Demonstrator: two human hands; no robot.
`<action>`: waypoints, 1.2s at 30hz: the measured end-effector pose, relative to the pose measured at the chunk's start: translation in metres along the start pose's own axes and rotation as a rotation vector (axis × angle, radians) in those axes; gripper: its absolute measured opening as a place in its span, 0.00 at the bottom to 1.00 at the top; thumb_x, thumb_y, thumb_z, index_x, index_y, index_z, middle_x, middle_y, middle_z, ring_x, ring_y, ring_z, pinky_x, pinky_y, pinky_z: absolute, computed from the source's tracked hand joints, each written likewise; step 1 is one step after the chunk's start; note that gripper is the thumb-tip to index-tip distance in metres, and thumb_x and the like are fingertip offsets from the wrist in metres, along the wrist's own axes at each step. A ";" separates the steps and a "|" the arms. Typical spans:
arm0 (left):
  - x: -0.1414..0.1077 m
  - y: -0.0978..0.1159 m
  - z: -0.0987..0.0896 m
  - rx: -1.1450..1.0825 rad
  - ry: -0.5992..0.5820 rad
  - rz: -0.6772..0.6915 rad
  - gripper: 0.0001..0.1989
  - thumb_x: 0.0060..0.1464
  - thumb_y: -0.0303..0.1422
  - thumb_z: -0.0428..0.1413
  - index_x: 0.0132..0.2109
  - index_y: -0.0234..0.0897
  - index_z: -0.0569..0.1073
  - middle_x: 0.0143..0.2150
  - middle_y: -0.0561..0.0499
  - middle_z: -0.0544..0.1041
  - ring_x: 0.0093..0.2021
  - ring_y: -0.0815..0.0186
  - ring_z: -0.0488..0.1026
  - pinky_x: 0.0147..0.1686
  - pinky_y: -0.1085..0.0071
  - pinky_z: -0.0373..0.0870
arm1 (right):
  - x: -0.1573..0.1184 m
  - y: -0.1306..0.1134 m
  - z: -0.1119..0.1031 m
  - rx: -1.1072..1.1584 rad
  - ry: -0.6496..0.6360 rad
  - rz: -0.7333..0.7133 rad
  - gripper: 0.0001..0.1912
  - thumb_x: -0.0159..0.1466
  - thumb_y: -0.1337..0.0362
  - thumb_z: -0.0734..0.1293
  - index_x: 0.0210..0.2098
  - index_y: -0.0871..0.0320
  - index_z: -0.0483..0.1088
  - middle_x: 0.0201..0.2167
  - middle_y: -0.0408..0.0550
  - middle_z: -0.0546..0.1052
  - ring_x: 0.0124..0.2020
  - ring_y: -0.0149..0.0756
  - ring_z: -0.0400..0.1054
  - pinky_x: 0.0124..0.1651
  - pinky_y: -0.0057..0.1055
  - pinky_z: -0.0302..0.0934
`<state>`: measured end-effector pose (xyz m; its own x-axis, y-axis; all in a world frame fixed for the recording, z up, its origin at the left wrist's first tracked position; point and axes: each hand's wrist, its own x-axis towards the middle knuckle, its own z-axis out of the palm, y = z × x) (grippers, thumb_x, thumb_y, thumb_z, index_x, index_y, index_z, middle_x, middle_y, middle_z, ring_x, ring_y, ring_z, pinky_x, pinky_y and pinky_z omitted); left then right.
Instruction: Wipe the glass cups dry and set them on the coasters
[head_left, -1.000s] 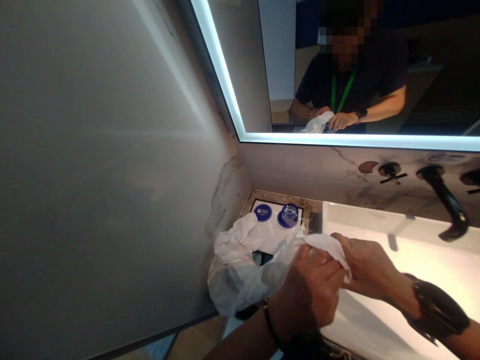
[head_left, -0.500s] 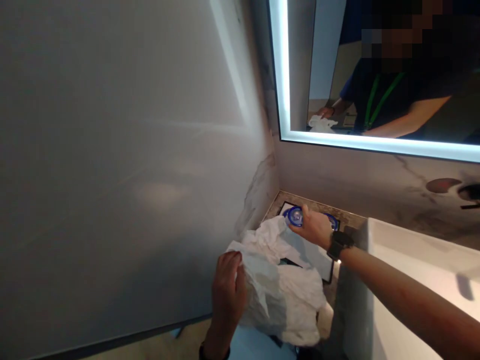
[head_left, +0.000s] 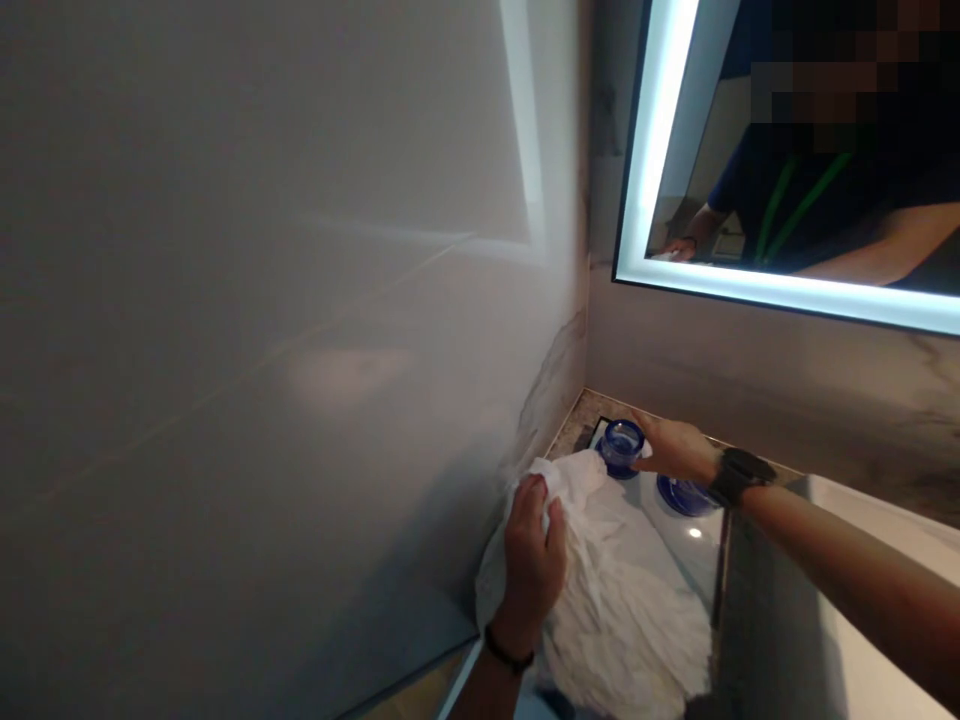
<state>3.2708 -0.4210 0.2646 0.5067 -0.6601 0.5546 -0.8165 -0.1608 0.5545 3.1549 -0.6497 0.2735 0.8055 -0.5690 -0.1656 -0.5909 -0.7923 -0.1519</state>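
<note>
An upright, blue-rimmed drinking glass (head_left: 622, 460) sits left of the washbasin (head_left: 862, 512), over a tray (head_left: 703, 550). The nearer right hand (head_left: 679, 450) meets its washbasin-facing side; whether that grip is closed, I cannot tell. The left hand (head_left: 534, 550) pinches crumpled white sheeting (head_left: 626, 610).

A mirror (head_left: 817, 180) edged in bright light (head_left: 667, 110) hangs above a speckled tabletop (head_left: 579, 430) and white basin (head_left: 870, 525), where a glossy gray wall (head_left: 262, 300) meets a veined back wall (head_left: 735, 350); tan floor (head_left: 420, 697) shows below.
</note>
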 end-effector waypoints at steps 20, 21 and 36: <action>-0.036 0.005 0.144 0.169 -0.537 0.275 0.23 0.58 0.21 0.43 0.60 0.30 0.61 0.58 0.40 0.66 0.60 0.57 0.62 0.60 0.59 0.61 | 0.045 0.013 0.003 -0.142 -0.064 -0.388 0.30 0.55 0.63 0.73 0.55 0.63 0.65 0.47 0.58 0.67 0.48 0.46 0.64 0.49 0.35 0.63; -0.032 0.009 0.144 0.193 -0.579 0.326 0.20 0.60 0.23 0.42 0.58 0.31 0.63 0.55 0.41 0.69 0.56 0.58 0.66 0.58 0.59 0.63 | 0.047 0.010 0.005 -0.154 -0.064 -0.369 0.29 0.56 0.63 0.72 0.55 0.64 0.66 0.46 0.59 0.67 0.46 0.47 0.65 0.48 0.36 0.63; -0.006 -0.023 0.111 0.003 -0.448 -0.122 0.29 0.48 0.15 0.41 0.57 0.25 0.67 0.56 0.38 0.70 0.59 0.60 0.64 0.61 0.61 0.61 | 0.045 -0.003 -0.009 -0.176 -0.076 -0.257 0.29 0.56 0.53 0.73 0.52 0.63 0.68 0.47 0.57 0.69 0.46 0.46 0.67 0.47 0.34 0.65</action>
<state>3.2551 -0.4949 0.1794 0.4301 -0.8881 0.1622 -0.7593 -0.2587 0.5972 3.1931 -0.6746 0.2755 0.9179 -0.3322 -0.2169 -0.3462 -0.9377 -0.0287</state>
